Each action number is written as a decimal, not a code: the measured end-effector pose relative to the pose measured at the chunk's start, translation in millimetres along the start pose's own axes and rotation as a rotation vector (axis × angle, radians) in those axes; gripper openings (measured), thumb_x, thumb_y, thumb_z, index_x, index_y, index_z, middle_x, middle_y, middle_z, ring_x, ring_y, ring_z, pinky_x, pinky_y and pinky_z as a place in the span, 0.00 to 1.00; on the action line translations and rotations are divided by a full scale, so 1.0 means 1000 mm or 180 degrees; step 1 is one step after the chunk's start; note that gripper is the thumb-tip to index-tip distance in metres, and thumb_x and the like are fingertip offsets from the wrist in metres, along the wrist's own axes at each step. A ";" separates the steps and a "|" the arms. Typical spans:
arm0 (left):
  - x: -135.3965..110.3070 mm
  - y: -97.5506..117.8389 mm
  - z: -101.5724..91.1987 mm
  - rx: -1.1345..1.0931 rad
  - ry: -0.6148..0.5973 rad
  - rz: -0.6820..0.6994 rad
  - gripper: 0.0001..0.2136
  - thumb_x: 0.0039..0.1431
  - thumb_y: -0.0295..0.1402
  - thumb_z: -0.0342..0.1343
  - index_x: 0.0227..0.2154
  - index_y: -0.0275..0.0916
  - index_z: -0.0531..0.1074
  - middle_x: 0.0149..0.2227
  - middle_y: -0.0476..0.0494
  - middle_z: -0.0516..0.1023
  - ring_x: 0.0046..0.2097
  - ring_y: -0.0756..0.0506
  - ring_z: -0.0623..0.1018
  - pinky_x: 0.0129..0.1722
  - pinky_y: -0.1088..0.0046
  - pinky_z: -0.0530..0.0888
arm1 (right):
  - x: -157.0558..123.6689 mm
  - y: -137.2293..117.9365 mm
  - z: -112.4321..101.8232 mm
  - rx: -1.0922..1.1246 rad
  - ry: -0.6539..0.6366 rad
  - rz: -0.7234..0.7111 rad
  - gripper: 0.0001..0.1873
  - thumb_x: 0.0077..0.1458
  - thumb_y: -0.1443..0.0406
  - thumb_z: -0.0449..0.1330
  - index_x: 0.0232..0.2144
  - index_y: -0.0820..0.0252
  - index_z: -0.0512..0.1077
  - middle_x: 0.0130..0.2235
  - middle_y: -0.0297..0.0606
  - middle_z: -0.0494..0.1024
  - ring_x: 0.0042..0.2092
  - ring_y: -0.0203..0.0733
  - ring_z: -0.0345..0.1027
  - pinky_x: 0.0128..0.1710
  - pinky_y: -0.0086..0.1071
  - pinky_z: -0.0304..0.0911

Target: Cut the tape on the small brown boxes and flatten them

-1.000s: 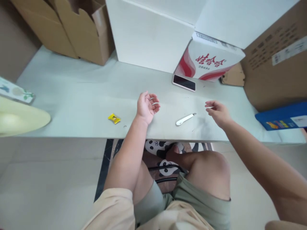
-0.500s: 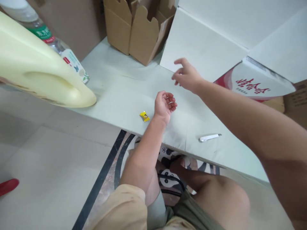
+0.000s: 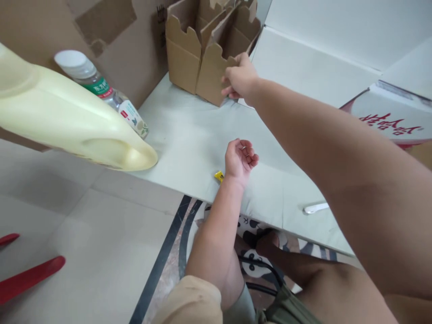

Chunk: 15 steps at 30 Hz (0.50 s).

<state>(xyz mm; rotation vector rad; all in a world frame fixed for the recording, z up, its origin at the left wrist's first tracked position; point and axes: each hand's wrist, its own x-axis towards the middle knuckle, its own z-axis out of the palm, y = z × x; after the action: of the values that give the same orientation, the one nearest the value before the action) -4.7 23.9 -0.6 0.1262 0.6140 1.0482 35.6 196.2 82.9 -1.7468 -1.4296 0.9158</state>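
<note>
My right hand is stretched out at the front right corner of a brown cardboard box with a notched rim and an open top. Its fingers are parted and bent beside the box wall; whether they touch it, I cannot tell. My left hand rests palm up over the pale cloth-covered table, fingers loosely curled and holding nothing. Partly hidden behind the left wrist lies a small yellow wrapped candy. A white utility knife lies under my right forearm, which covers its tip.
A second notched box adjoins the first. At left stand a pale yellow jug and a clear bottle with a white cap. A white carton stands open at right. Red pointed objects show over the floor.
My right hand has moved from above the white carton's edge left to the cardboard box. The view has shifted; my left hand now covers part of the candy.
</note>
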 end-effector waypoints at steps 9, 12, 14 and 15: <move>0.002 -0.003 -0.004 0.0177 0.1114 0.1195 0.09 0.60 0.35 0.45 0.25 0.41 0.60 0.24 0.52 0.62 0.25 0.53 0.66 0.26 0.77 0.62 | -0.043 0.047 -0.032 0.0356 0.0151 -0.0382 0.22 0.60 0.73 0.48 0.56 0.57 0.60 0.49 0.31 0.73 0.35 0.27 0.76 0.37 0.27 0.70; 0.000 -0.001 -0.014 0.0468 0.1878 0.2344 0.05 0.60 0.32 0.46 0.28 0.42 0.58 0.30 0.52 0.62 0.34 0.52 0.69 0.35 0.78 0.66 | -0.092 0.068 -0.059 0.0239 0.0347 -0.0481 0.14 0.62 0.70 0.48 0.49 0.60 0.65 0.43 0.31 0.74 0.32 0.24 0.72 0.38 0.26 0.69; -0.002 0.002 -0.019 0.0711 0.2001 0.2775 0.03 0.61 0.34 0.46 0.31 0.44 0.59 0.35 0.51 0.64 0.41 0.51 0.71 0.42 0.77 0.67 | -0.135 0.089 -0.080 0.0217 0.0689 -0.0613 0.10 0.57 0.67 0.58 0.43 0.55 0.67 0.40 0.30 0.75 0.27 0.25 0.67 0.31 0.25 0.69; -0.003 0.003 -0.020 0.0793 0.1967 0.2882 0.04 0.62 0.36 0.47 0.32 0.44 0.60 0.37 0.51 0.66 0.46 0.50 0.71 0.45 0.76 0.67 | -0.158 0.101 -0.091 0.0237 0.0916 -0.0720 0.10 0.55 0.67 0.60 0.41 0.53 0.69 0.38 0.30 0.74 0.25 0.26 0.64 0.28 0.25 0.67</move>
<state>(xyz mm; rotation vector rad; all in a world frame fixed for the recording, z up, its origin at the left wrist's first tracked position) -18.2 19.0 -14.5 0.3211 1.3128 1.9092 140.5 18.0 58.3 -1.5521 -1.3504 0.5652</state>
